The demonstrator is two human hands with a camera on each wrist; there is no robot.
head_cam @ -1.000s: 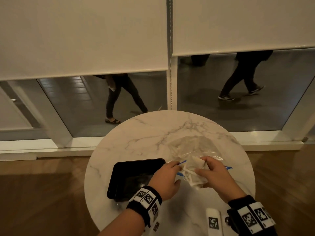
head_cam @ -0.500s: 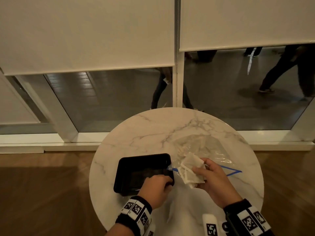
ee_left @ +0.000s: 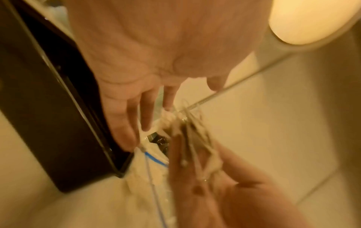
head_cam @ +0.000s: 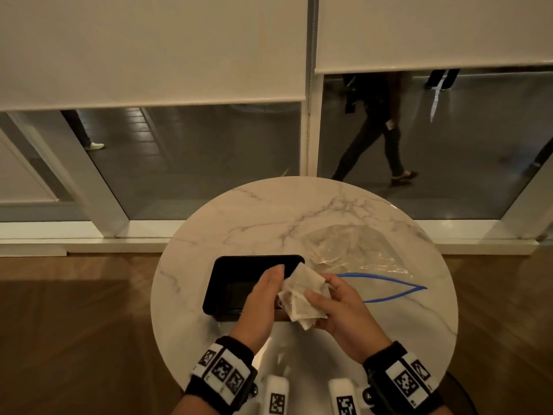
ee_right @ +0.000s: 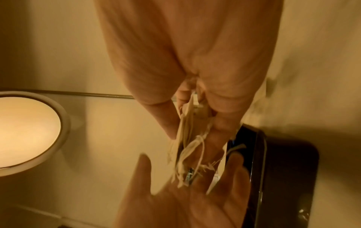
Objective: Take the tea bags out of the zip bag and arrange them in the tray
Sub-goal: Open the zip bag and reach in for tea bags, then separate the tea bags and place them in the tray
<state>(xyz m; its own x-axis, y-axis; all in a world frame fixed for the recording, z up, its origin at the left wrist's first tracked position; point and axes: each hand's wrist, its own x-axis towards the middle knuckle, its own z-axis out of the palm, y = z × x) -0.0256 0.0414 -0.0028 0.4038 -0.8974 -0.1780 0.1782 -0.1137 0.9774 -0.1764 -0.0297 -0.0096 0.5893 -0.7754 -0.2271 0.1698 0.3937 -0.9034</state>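
Note:
A bunch of pale tea bags is pinched between the thumb and fingers of my right hand, just above the right end of the black tray. My left hand is flat, its straight fingers touching the bunch's left side over the tray. The clear zip bag lies on the table behind my right hand, its blue zip line spread apart. In the left wrist view the tea bags hang beside the left fingers. In the right wrist view the tea bags are squeezed edge-on above the left palm.
The round marble table is small, and its rim lies close around the tray and the bag. Past the far edge are window frames and roller blinds, with people walking outside. Wooden floor lies on both sides.
My left hand has left the tray's near right corner and risen to the tea bags. My right hand has carried the bunch left, away from the zip bag's mouth, over the tray's end.

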